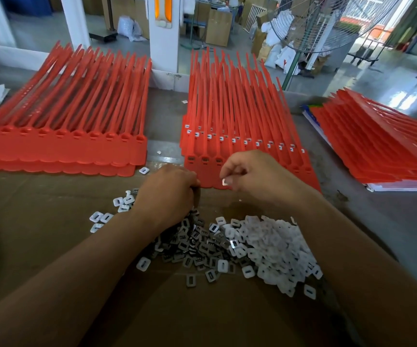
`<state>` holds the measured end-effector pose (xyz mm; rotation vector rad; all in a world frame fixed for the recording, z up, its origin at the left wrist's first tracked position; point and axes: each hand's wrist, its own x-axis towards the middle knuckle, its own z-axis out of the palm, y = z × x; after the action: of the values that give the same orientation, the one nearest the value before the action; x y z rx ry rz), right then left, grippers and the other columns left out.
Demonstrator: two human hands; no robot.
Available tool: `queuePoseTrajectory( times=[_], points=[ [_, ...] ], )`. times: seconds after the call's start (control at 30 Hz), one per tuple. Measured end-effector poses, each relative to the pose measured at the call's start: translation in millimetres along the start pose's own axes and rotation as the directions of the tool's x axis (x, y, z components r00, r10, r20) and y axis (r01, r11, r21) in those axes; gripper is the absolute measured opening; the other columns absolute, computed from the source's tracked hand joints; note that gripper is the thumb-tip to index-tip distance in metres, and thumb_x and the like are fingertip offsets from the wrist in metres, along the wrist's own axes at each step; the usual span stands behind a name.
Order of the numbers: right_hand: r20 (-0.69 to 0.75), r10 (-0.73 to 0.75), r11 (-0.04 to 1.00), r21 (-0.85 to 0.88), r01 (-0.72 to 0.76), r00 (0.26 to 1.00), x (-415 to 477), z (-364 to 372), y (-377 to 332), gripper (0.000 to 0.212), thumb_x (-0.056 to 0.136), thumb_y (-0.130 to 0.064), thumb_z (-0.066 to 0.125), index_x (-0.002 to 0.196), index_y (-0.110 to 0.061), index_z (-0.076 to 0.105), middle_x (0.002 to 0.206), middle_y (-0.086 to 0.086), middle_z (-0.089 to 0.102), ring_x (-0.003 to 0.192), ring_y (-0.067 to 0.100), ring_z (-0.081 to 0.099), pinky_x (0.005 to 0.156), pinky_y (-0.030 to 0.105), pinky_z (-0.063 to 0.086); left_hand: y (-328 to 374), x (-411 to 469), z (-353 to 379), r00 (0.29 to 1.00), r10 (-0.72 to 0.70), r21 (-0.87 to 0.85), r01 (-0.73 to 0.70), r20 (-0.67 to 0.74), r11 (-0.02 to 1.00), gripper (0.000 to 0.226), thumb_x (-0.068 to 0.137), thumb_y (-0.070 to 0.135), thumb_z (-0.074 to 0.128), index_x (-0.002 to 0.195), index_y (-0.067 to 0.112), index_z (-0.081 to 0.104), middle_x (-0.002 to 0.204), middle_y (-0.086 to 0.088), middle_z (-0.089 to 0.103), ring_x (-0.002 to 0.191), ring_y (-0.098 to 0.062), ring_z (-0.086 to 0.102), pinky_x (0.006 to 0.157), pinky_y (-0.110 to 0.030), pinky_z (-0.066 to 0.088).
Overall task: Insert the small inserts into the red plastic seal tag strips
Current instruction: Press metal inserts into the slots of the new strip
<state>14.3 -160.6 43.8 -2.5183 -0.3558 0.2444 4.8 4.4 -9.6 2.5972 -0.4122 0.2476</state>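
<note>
I am looking into a factory hall. Big stacks of red strips (62, 136) lie in rows on my work table (39, 196), with a heap of small inserts (252, 249) near me. Far off I see a bare grey floor (377, 78), boxes (218, 26), white sacks (281, 55), a white pillar (163, 46) and a big fan (327, 23) on the right.

Across the upper frame lie left stack (62, 141), middle stack (237, 108), right stack (377, 146). Below the middle lies the insert pile (260, 246).

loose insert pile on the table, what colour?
Two colours: white inserts on its right side, dark grey inserts on its left. Head view.
</note>
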Motion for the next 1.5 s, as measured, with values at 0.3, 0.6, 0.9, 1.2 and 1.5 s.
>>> queuePoseTrajectory(
  times=[0.3,0.6,0.9,1.2,1.5],
  points=[
    [-0.248,0.104,0.995,0.031,-0.100,0.963,37,-7,29,0.020,0.092,-0.009,0.050,0.102,-0.005,0.067,0.106,0.010,0.066,0.084,0.011,0.053,0.073,0.023,0.042,1,-1,0,1.000,-0.014,-0.017,0.014,-0.018,1.000,0.034,0.075,-0.001,0.046,0.095,0.012,0.071,0.106,-0.007,0.067,0.101,-0.024,0.058,0.083,-0.038,0.048],
    [-0.321,0.063,0.998,0.003,-0.065,0.945,51,2,41,0.015,0.088,-0.003,0.052,0.088,-0.004,0.067,0.085,-0.005,0.056,0.081,0.002,0.048,0.067,0.016,0.032,1,-1,-2,1.000,-0.002,-0.009,0.002,-0.020,1.000,0.034,0.076,-0.001,0.046,0.097,0.010,0.071,0.107,-0.009,0.067,0.101,-0.026,0.057,0.083,-0.039,0.048],
    [-0.306,0.059,0.998,-0.012,-0.066,0.950,58,9,45,0.018,0.087,-0.003,0.052,0.087,-0.007,0.069,0.082,-0.006,0.056,0.082,0.008,0.051,0.074,0.021,0.036,0,0,-3,1.000,-0.002,-0.006,0.002,-0.022,1.000,0.033,0.076,-0.001,0.046,0.095,0.010,0.071,0.106,-0.008,0.067,0.100,-0.026,0.057,0.082,-0.040,0.048],
    [-0.331,0.094,0.995,0.007,-0.097,0.939,64,13,47,0.018,0.086,-0.004,0.052,0.085,-0.011,0.069,0.099,0.002,0.068,0.084,0.009,0.053,0.075,0.023,0.039,-2,0,-3,1.000,-0.008,-0.004,0.008,-0.013,1.000,0.033,0.076,0.000,0.046,0.096,0.010,0.070,0.107,-0.008,0.066,0.102,-0.025,0.057,0.082,-0.040,0.048],
    [-0.325,0.093,0.993,-0.045,-0.113,0.941,65,15,46,0.016,0.086,-0.009,0.056,0.085,-0.011,0.072,0.097,0.002,0.070,0.076,0.006,0.052,0.071,0.019,0.037,-1,0,-3,1.000,0.001,-0.008,-0.001,-0.020,1.000,0.033,0.076,0.000,0.046,0.095,0.009,0.071,0.105,-0.008,0.067,0.098,-0.026,0.058,0.081,-0.040,0.049]
  ],
)
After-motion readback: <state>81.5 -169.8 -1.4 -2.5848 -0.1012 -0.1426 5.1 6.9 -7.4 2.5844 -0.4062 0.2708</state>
